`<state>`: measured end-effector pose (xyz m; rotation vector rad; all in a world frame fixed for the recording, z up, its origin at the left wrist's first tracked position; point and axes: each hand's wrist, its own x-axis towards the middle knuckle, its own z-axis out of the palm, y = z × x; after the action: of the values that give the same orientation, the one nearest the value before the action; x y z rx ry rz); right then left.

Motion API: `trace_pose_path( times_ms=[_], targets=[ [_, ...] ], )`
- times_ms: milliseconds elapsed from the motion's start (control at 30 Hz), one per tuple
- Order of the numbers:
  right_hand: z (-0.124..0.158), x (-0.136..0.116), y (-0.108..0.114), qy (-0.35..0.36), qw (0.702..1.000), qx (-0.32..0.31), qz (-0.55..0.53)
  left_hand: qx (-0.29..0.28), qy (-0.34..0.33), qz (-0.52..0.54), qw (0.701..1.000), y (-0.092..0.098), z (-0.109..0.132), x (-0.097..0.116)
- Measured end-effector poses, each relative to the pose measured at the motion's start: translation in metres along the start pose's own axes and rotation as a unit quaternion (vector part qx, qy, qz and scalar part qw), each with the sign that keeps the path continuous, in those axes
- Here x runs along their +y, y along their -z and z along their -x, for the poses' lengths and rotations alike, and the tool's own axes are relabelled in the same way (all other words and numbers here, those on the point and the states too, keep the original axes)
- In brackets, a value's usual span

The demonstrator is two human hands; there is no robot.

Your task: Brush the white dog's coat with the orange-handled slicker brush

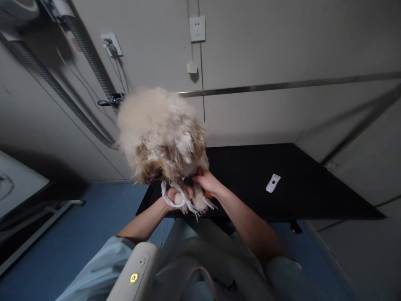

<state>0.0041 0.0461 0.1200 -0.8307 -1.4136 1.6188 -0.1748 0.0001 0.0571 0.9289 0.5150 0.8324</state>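
A fluffy cream and tan dog stands at the left front corner of a black table, facing me. My left hand is closed around one of its front paws, with a white strap looped over the hand. My right hand is closed on a small orange-handled comb whose metal teeth show below the wrist, close against the dog's chest and paw.
A small white remote-like device lies on the table to the right. A grey hose runs along the left wall. A white device with a lit yellow button hangs at my chest. Blue floor lies below.
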Motion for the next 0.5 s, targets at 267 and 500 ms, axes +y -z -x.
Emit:
trace_pose_path(
  times_ms=[267, 500],
  targets=[
    [0.032, 0.007, 0.054, -0.028, 0.993, -0.029, -0.112, 0.014, -0.019, 0.04, 0.999, -0.066, 0.005, 0.045],
    [0.12, 0.176, 0.029, -0.144, 0.984, 0.049, 0.088, -0.054, -0.194, -0.084, 0.976, -0.121, -0.014, 0.171]
  ],
)
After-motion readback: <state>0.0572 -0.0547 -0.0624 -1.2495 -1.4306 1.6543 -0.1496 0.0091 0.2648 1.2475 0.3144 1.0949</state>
